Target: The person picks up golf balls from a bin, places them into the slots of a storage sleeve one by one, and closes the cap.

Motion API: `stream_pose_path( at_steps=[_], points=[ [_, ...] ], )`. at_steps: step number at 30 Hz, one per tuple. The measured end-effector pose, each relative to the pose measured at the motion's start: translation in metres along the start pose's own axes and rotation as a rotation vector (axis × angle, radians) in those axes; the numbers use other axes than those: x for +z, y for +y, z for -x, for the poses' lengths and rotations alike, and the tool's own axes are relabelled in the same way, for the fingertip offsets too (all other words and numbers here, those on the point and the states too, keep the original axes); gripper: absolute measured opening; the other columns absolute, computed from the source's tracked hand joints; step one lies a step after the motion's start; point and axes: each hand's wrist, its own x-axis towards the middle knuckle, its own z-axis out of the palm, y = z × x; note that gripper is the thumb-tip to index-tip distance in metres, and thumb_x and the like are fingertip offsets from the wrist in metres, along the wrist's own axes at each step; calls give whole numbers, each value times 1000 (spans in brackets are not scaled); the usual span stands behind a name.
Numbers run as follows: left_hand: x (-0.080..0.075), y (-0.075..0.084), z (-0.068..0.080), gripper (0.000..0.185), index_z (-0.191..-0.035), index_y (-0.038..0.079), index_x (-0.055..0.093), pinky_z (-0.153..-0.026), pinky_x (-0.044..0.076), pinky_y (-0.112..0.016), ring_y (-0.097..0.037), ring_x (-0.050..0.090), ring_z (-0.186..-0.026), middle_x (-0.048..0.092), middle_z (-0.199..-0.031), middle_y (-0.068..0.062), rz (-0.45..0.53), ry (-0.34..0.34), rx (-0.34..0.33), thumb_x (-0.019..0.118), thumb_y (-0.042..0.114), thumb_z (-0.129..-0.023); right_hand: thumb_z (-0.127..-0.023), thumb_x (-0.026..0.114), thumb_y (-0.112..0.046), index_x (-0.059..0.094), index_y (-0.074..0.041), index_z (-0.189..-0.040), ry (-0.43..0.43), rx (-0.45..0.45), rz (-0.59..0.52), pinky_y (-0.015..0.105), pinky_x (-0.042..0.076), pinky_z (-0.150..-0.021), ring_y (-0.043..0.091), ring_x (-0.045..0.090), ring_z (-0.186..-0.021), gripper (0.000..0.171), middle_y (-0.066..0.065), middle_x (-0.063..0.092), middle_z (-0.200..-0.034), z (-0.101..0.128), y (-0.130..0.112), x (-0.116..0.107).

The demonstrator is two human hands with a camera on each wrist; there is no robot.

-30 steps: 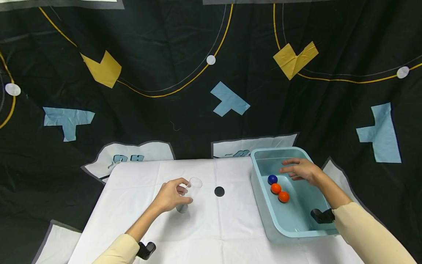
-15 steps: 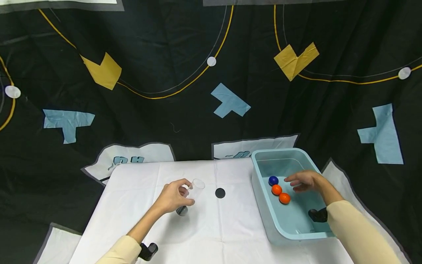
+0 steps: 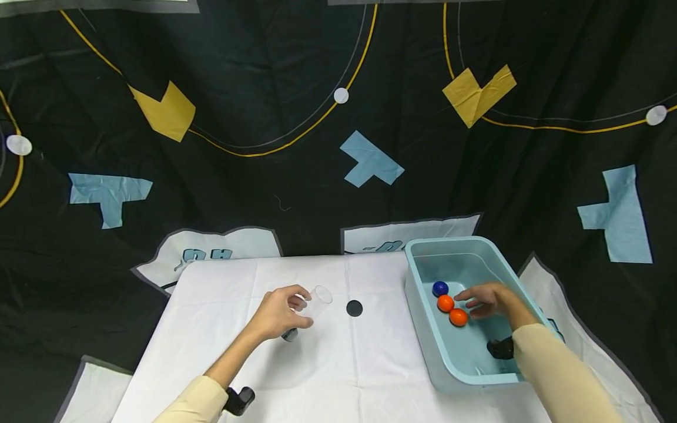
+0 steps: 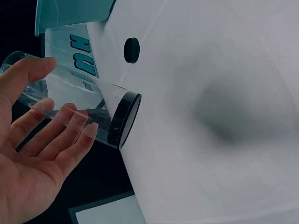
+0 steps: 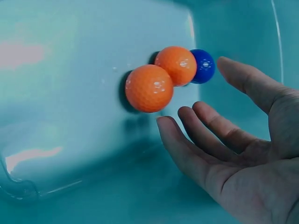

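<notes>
My left hand [image 3: 279, 314] grips clear plastic cylinder [image 4: 77, 87] | my right hand [image 3: 484, 298], fingers [image 5: 248, 81] loose, beside two dimpled orange balls [image 5: 159, 83]

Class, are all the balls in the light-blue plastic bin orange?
No, one glossy blue ball lies there with two glossy orange balls.
</notes>
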Motion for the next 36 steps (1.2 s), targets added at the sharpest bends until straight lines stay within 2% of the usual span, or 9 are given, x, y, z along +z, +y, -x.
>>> stream_pose_path(
  at_steps=[6, 10, 18, 22, 26, 30, 36],
  points=[
    [1, 1, -1, 46, -109, 17, 71, -78, 59, -38, -21, 73, -94, 75, -95, -1, 8, 3, -11, 91, 14, -68, -94, 71, -21, 43, 12, -143, 51, 39, 8, 40, 57, -94, 36, 69, -99, 65, 42, 43, -143, -6, 4, 6],
    [2, 1, -1, 46, -110, 16, 72, -78, 59, -38, -21, 72, -94, 75, -95, -2, 4, 0, -7, 91, 14, -68, -92, 73, -19, 36, 14, -142, 85, 69, -14, 39, 58, -92, 37, 69, -98, 71, 40, 48, -137, -10, 8, 10],
    [4, -1, 0, 46, -109, 16, 72, -78, 59, -38, -21, 72, -95, 76, -97, -4, -13, 5, -15, 91, 13, -68, -93, 71, -17, 40, 14, -140, 76, 110, -59, 36, 57, -92, 30, 72, -86, 63, 32, 59, -118, -14, 14, 13],
    [3, 0, 0, 45, -109, 15, 72, -77, 59, -39, -22, 72, -94, 76, -98, -7, -18, 15, -10, 91, 11, -68, -94, 71, -16, 44, 14, -138, 65, 112, -75, 35, 57, -91, 27, 72, -83, 60, 30, 61, -113, -18, 15, 12],
    [1, -1, 2, 45, -108, 16, 72, -78, 59, -39, -21, 72, -94, 76, -97, -5, -25, 16, -21, 91, 11, -68, -95, 70, -14, 49, 15, -134, 47, 122, -75, 35, 57, -91, 27, 71, -81, 53, 27, 60, -106, -21, 15, 14],
    [0, -3, 3, 45, -108, 16, 72, -78, 59, -40, -21, 71, -94, 75, -97, -5, -38, 28, -25, 91, 12, -68, -92, 72, -12, 52, 14, -131, 68, 115, -96, 35, 57, -90, 30, 73, -84, 51, 29, 60, -108, -21, 17, 15],
    [0, -4, 3, 44, -107, 16, 72, -79, 59, -40, -21, 72, -93, 75, -97, -5, -36, 34, -3, 91, 12, -67, -89, 75, -8, 49, 13, -130, 92, 129, -112, 35, 57, -90, 34, 75, -87, 53, 32, 58, -112, -19, 15, 15]
  ],
)
